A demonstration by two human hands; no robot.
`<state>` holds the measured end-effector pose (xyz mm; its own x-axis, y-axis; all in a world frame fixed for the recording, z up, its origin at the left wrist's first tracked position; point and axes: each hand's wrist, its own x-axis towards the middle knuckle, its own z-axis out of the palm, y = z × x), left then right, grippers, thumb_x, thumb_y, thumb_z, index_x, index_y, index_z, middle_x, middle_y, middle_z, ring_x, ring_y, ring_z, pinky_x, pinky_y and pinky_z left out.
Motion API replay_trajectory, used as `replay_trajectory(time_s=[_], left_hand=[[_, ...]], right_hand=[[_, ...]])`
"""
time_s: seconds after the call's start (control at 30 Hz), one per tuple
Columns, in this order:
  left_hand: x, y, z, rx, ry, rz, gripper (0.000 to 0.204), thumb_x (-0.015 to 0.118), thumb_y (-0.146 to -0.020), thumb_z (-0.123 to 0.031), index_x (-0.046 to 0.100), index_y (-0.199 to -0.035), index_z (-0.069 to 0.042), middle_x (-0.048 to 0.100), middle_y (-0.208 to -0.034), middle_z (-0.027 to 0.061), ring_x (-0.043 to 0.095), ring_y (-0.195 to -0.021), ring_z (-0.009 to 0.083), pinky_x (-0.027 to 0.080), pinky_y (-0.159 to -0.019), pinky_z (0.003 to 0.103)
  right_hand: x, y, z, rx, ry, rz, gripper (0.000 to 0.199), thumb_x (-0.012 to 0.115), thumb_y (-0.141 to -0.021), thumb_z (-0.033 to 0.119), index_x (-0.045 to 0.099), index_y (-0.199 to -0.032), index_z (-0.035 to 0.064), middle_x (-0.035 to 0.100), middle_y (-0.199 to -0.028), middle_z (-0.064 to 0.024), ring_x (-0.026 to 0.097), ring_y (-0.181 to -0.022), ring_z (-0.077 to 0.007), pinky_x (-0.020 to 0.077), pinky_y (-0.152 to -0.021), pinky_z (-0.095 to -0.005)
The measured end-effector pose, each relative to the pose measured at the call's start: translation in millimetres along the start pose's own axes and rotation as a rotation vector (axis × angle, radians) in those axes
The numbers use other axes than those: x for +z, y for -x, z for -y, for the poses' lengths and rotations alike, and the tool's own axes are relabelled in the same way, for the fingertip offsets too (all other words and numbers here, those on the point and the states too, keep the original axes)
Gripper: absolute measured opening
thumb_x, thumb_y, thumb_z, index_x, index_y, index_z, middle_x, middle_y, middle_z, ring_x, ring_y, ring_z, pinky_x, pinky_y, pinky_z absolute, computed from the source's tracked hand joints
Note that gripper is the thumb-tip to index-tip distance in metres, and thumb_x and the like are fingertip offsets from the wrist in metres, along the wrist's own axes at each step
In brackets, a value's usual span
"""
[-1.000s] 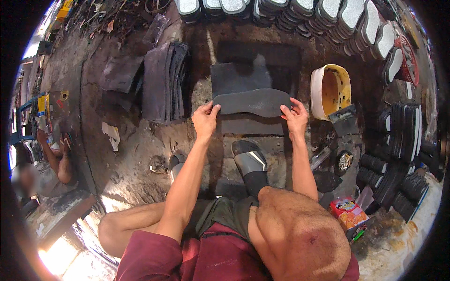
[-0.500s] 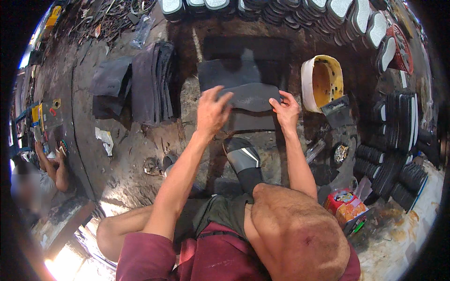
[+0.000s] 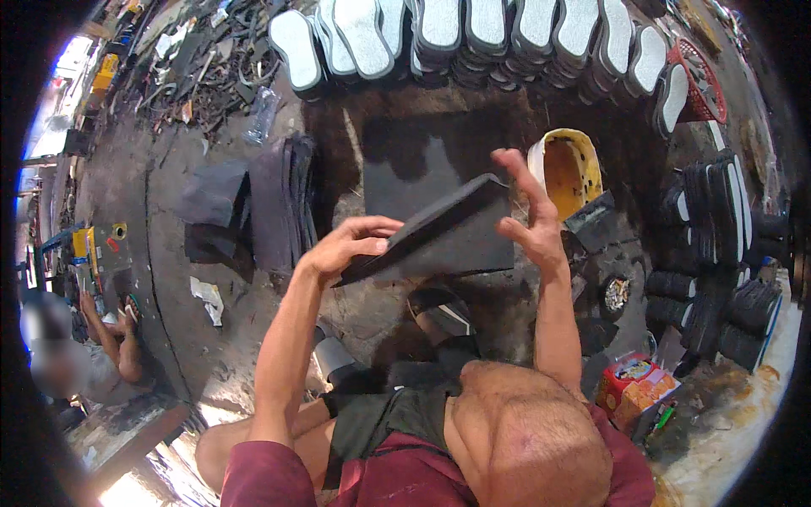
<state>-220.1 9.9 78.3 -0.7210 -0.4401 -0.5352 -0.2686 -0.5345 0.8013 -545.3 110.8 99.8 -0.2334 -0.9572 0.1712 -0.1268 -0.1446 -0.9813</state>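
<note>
A thin black sheet (image 3: 435, 220) tilts to the left of the tub (image 3: 595, 169). The left hand (image 3: 342, 249) pinches its edge, on the side away from the tub. The right hand (image 3: 545, 241) (near the tub) spreads its fingers wide by the sheet's other end; I can't tell if they touch.

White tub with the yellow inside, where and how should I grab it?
Probably pinch the tub by its left rim, bringing the right hand in from the left: its open mouth looks roomy enough for fingers, whereas a dark flat piece crowds the near right edge.
</note>
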Motion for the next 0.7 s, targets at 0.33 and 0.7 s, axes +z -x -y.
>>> replay_trajectory(time_s=[0.33,0.7], left_hand=[[50.0,47.7,-26.2,0.070,-0.090,-0.068,0.049,0.081,-0.088,-0.002,0.064,-0.133,0.005,0.073,-0.121,0.0067,0.067,-0.108,0.0137,0.054,-0.099,0.032],[84.7,24.2,-21.0,0.183,0.682,-0.421,0.022,0.067,-0.102,-0.017,0.070,-0.123,-0.010,0.073,-0.101,-0.0068,0.064,-0.078,0.0023,0.051,-0.065,0.021]], right_hand=[[17.4,-66.3,33.3,0.332,0.163,-0.201,0.031,0.076,-0.094,0.032,0.078,-0.096,0.0008,0.075,-0.089,-0.0021,0.067,-0.084,-0.0130,0.0490,-0.076,-0.0305],[47.0,14.9,51.1,-0.181,0.453,0.291,0.054,0.085,-0.082,0.027,0.070,-0.132,0.0119,0.057,-0.150,-0.0122,0.055,-0.137,-0.0340,0.0479,-0.109,-0.0451]])
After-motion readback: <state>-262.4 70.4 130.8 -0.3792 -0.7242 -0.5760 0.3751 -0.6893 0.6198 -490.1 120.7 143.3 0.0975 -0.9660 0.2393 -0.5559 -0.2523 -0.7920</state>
